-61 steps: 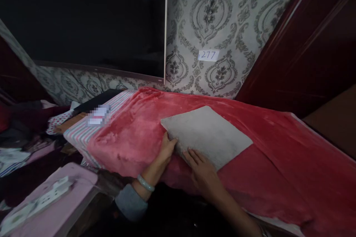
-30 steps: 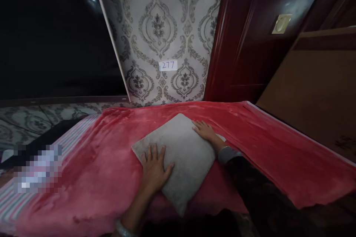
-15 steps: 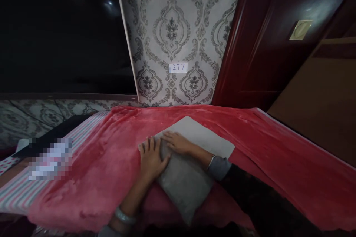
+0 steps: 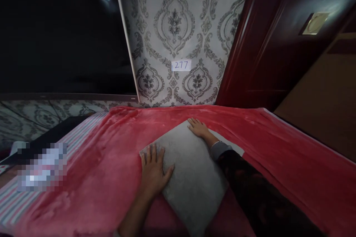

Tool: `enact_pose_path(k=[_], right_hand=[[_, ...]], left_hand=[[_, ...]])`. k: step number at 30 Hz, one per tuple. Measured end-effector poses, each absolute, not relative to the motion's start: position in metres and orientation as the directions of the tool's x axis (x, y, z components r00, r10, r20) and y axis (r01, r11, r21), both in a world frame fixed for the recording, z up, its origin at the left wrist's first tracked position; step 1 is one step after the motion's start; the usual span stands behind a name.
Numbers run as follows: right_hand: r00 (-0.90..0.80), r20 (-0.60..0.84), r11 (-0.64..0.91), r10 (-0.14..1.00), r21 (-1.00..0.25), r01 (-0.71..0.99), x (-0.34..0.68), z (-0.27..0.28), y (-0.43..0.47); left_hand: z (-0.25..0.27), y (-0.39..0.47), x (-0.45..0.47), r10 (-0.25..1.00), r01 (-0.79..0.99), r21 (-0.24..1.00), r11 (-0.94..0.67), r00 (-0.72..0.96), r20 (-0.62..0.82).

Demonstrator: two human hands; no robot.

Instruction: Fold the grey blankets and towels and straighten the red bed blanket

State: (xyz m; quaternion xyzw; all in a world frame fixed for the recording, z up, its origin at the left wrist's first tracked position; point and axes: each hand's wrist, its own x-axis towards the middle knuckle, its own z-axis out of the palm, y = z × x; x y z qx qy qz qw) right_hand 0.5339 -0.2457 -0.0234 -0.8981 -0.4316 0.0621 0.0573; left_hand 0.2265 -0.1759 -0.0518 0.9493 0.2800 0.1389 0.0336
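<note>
A grey-white square cloth [image 4: 191, 172] lies flat, turned cornerwise, on a plush red blanket [image 4: 111, 163]. Its near part looks darker grey and its far right strip paler. My left hand [image 4: 154, 170] rests palm down on the left corner, fingers spread. My right hand [image 4: 198, 127] is stretched out over the far corner, fingers extended and lying on the cloth. The right forearm crosses the cloth's right side and hides part of it.
Striped fabric [image 4: 80, 137] shows along the blanket's left side, with a pixelated blurred item [image 4: 41, 168] on it. Behind stand a large black screen [image 4: 66, 37], a patterned wall [image 4: 175, 26] with a paper label [image 4: 181, 65], and a dark red door [image 4: 267, 37].
My right hand has moved from beside the left hand to the far corner, away and to the right. The cloth's grey area now reaches further across. My left hand stays at its corner.
</note>
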Motion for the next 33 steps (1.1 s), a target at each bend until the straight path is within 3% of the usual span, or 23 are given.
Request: enact_pose_path(k=[7,13,17,22,25,30,33], right_hand=[[0.674,-0.037,-0.669,0.738,-0.175,0.722,0.515,-0.009,-0.264],[0.382,0.111,-0.361,0.918,-0.168,0.917,0.432,-0.014,-0.338],[0.309,0.082,-0.289,0.947,-0.194,0.937,0.394,-0.026,-0.383],[0.323,0.090,-0.301,0.942,-0.194,0.934,0.401,-0.036,-0.400],[0.383,0.105,-0.367,0.918,-0.141,0.919,0.429,-0.042,-0.407],[0.664,0.121,-0.656,0.737,-0.107,0.747,0.483,-0.053,-0.435],[0.734,0.099,-0.726,0.672,-0.111,0.679,0.498,-0.057,-0.449]], left_hand=[[-0.053,-0.174,0.229,0.550,0.541,0.114,-0.833,0.794,0.259],[-0.046,-0.170,0.233,0.528,0.531,0.075,-0.844,0.798,0.290],[-0.033,-0.180,0.232,0.526,0.525,0.089,-0.846,0.797,0.298],[-0.031,-0.237,0.219,0.293,0.280,0.084,-0.956,0.915,0.278],[-0.043,-0.265,0.211,0.226,0.210,0.090,-0.974,0.945,0.237],[-0.050,-0.272,0.207,0.234,0.219,0.086,-0.972,0.943,0.237],[-0.049,-0.271,0.204,0.237,0.218,0.101,-0.971,0.937,0.258]])
